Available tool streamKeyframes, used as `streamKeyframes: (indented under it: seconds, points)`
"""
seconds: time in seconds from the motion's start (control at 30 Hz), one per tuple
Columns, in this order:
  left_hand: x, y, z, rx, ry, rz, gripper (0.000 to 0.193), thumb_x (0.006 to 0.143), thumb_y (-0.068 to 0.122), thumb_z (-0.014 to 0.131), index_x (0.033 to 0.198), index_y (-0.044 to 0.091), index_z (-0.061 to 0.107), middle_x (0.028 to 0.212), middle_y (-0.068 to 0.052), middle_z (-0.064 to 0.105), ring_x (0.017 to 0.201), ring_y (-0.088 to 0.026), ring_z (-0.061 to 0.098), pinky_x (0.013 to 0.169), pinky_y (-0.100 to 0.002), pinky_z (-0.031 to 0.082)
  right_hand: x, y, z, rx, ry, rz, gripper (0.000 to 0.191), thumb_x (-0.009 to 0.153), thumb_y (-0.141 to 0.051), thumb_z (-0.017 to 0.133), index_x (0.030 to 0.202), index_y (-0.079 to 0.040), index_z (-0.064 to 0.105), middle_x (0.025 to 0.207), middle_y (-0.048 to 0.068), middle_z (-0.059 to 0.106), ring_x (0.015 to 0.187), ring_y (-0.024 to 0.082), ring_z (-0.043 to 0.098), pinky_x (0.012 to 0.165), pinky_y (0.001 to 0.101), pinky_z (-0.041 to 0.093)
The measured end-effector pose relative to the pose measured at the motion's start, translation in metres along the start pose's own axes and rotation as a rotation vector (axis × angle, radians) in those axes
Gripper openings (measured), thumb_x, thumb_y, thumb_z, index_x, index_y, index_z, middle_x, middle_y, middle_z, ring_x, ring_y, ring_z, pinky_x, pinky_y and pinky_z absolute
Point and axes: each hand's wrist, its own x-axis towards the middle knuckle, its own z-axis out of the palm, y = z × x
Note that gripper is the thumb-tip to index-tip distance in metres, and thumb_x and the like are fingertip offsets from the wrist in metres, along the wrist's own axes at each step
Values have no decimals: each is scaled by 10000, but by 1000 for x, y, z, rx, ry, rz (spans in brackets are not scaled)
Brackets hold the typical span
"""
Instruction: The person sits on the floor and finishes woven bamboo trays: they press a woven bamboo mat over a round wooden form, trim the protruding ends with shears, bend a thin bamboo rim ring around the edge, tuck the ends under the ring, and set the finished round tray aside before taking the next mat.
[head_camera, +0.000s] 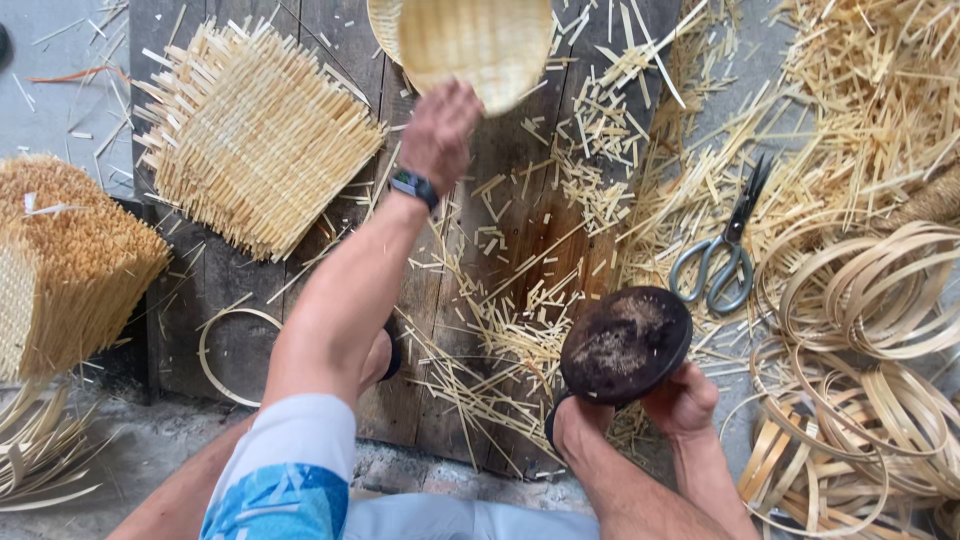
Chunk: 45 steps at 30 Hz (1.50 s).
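1. Your left hand (438, 128) reaches to the top centre of the frame, fingers curled together at the lower edge of a round woven basket (470, 45); the blur hides whether they truly clamp its rim, so the grip there cannot be told.
2. Your right hand (682, 400), at lower right, is closed under a dark round block (625, 343), its worn face tilted up towards you (a foot (580, 425) just beside it seems to steady it from the left).
3. The basket sits above the dark plank floorboards (520, 240), over the litter of cut bamboo slivers (590, 130), likely because trimming is done there.
4. Scissors (722, 250) lie right of centre, handles towards you, near the block and in easy reach.
5. Coiled bamboo hoops (860, 290) pile at the right edge; one loose hoop (225, 355) lies at lower left.
6. A square woven mat (255, 135) with untrimmed ends rests at upper left, a second woven piece (65, 260) at the left edge, both well apart from your hands.
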Motion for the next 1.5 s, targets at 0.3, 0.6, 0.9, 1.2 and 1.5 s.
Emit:
streamKeyframes:
  seconds: [0.3,0.6,0.9,1.2,1.5]
  points:
    - [61,-40,6,23,-102,-266,374,911,-64,536,1195,76,734,1323,-133,691,1287,-302,599,1137,-419,407,2,-5,-20,15,66,13,543,861,-206,654,1323,77,616,1342,211,658,1246,379,600,1124,559,411]
    - [50,-44,3,-51,-180,-292,381,910,17,598,1283,50,666,1386,-150,634,1335,-334,542,1173,-474,346,14,-4,12,-42,128,26,586,917,-300,575,1394,40,564,1368,192,641,1253,356,599,1102,536,429]
    - [-78,-91,-85,38,-295,-504,1021,744,300,922,1561,22,376,1614,-231,333,1503,-392,291,1253,-444,203,88,31,73,-267,-39,100,473,1004,-246,554,1419,-20,522,1349,144,635,1236,297,613,1062,503,510]
    - [-162,-116,-171,-45,-644,-898,694,760,344,901,1311,42,607,1467,-238,539,1431,-381,488,1226,-439,410,59,44,109,-306,83,94,431,1007,-241,462,1338,18,554,1282,180,671,1144,297,674,950,495,569]
    - [-158,-97,-170,-19,244,-670,591,917,-109,529,1456,121,606,1498,-147,608,1457,-266,548,1282,-383,406,51,69,92,-646,164,10,381,1048,-226,535,1307,53,525,1087,103,654,958,255,691,840,469,622]
